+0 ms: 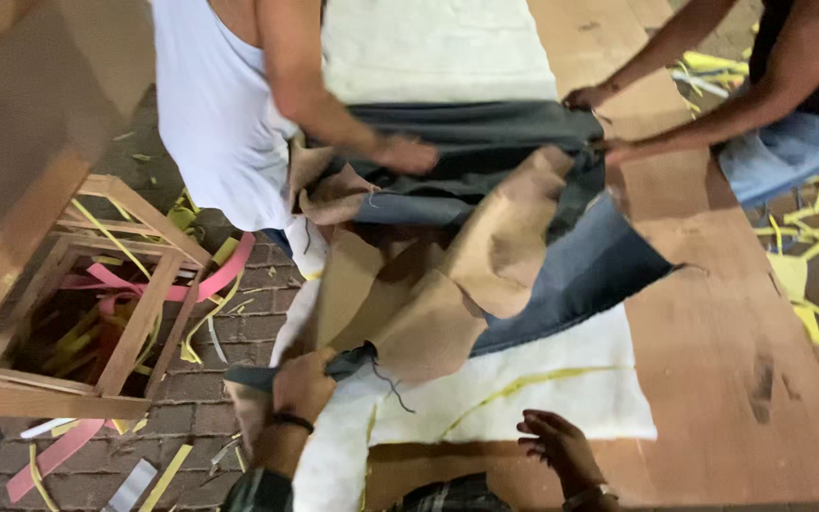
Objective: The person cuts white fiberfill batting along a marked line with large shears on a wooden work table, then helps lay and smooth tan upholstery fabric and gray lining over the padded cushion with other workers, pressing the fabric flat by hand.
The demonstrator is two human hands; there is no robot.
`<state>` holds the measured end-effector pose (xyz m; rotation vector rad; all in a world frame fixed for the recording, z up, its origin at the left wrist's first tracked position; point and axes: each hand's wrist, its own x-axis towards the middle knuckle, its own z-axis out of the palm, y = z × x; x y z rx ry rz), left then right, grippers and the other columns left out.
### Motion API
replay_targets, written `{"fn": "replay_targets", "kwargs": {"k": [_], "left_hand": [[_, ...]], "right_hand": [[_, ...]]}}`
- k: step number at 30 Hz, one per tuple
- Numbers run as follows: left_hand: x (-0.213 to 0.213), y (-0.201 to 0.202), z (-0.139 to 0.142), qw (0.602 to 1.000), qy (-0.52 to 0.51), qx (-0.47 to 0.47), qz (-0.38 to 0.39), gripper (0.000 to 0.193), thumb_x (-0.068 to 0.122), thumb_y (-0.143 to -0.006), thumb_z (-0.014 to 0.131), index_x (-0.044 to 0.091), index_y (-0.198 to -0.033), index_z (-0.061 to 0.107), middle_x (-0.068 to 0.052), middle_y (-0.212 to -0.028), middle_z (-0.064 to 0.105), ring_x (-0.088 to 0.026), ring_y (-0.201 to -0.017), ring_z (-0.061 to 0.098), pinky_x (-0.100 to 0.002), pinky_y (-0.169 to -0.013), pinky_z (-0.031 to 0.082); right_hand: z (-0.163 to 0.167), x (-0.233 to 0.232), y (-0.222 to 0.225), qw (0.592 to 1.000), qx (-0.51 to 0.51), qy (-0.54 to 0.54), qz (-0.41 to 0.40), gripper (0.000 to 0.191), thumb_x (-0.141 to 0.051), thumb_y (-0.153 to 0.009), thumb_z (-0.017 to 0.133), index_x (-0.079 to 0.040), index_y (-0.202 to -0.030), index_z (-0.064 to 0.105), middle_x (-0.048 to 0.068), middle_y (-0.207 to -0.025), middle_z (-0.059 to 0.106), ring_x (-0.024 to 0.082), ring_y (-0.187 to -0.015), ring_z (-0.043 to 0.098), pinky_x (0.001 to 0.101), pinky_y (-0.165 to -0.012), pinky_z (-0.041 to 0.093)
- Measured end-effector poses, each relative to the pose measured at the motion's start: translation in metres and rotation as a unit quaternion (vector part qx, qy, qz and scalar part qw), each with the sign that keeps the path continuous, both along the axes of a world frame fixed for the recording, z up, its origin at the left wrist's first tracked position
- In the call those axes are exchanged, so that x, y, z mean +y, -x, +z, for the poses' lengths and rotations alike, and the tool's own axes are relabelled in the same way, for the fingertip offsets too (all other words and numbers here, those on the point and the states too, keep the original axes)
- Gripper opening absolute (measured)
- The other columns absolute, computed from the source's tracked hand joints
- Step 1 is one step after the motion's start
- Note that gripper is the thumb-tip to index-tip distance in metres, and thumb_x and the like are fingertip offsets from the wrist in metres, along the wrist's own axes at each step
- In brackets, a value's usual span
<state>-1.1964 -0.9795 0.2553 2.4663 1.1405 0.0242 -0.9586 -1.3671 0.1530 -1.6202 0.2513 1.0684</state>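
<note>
Tan fabric (pixel 428 313) bunched, left hand (pixel 301 384) gripping

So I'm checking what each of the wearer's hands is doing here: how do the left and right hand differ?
The left hand is closed on the corner of the grey and tan fabric, knuckles up; the right hand is open with fingers spread, holding nothing. The left hand sits at the fabric's edge, while the right hand hovers over the white padding, apart from the fabric. Both are bare, each with a wristband.

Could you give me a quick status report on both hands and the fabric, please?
Left hand grips fabric corner. Right hand open above white padding. Two co-workers hold the far edge.
</note>
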Motion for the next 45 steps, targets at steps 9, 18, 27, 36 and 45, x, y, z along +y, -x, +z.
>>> {"fn": "replay_targets", "kwargs": {"k": [9, 18, 27, 36, 45], "left_hand": [[0.021, 0.037, 0.042, 0.989, 0.052, 0.139, -0.007, 0.037, 0.010, -0.081, 0.062, 0.019, -0.113, 0.077, -0.018, -0.115, 0.072, -0.037, -0.111, 0.067, -0.047, -0.097, 0.054], [0.001, 0.053, -0.029, 0.969, 0.107, 0.221, 0.003, 0.039, 0.010, -0.085, 0.063, 0.026, -0.120, 0.073, -0.011, -0.124, 0.069, -0.034, -0.119, 0.065, -0.045, -0.102, 0.053], [-0.020, 0.038, 0.022, 0.952, 0.154, 0.263, -0.020, 0.037, 0.013, -0.079, 0.068, 0.022, -0.114, 0.076, -0.011, -0.121, 0.071, -0.032, -0.116, 0.067, -0.043, -0.100, 0.054], [-0.046, 0.038, 0.070, 0.906, 0.276, 0.303, -0.109, 0.020, 0.013, -0.066, 0.073, 0.010, -0.085, 0.080, -0.016, -0.091, 0.077, -0.033, -0.087, 0.072, -0.045, -0.076, 0.055], [-0.078, 0.054, 0.034, 0.922, 0.239, 0.303, -0.036, 0.027, 0.012, -0.074, 0.074, 0.012, -0.101, 0.078, -0.016, -0.100, 0.075, -0.035, -0.093, 0.073, -0.048, -0.079, 0.058]], "right_hand": [[0.004, 0.038, -0.022, 0.998, 0.025, -0.057, 0.025, 0.041, -0.025, -0.093, 0.064, -0.002, -0.126, 0.070, 0.012, -0.101, 0.078, 0.022, -0.078, 0.072, 0.0338, -0.064, 0.053], [0.021, 0.044, -0.022, 0.998, 0.014, -0.038, 0.043, 0.039, -0.027, -0.092, 0.069, -0.003, -0.122, 0.072, 0.009, -0.098, 0.078, 0.019, -0.077, 0.070, 0.0312, -0.065, 0.050], [0.009, 0.035, -0.017, 0.998, 0.034, -0.035, 0.049, 0.040, -0.026, -0.091, 0.067, -0.002, -0.122, 0.072, 0.009, -0.097, 0.079, 0.019, -0.074, 0.070, 0.0307, -0.062, 0.049], [-0.020, 0.025, -0.029, 0.994, 0.066, -0.056, 0.060, 0.040, -0.023, -0.090, 0.070, 0.000, -0.123, 0.070, 0.011, -0.094, 0.076, 0.021, -0.072, 0.069, 0.0320, -0.059, 0.049], [-0.025, 0.085, -0.026, 0.992, 0.075, -0.046, 0.086, 0.044, -0.026, -0.094, 0.058, -0.012, -0.135, 0.057, 0.014, -0.125, 0.073, 0.028, -0.100, 0.073, 0.0374, -0.074, 0.054]]}}
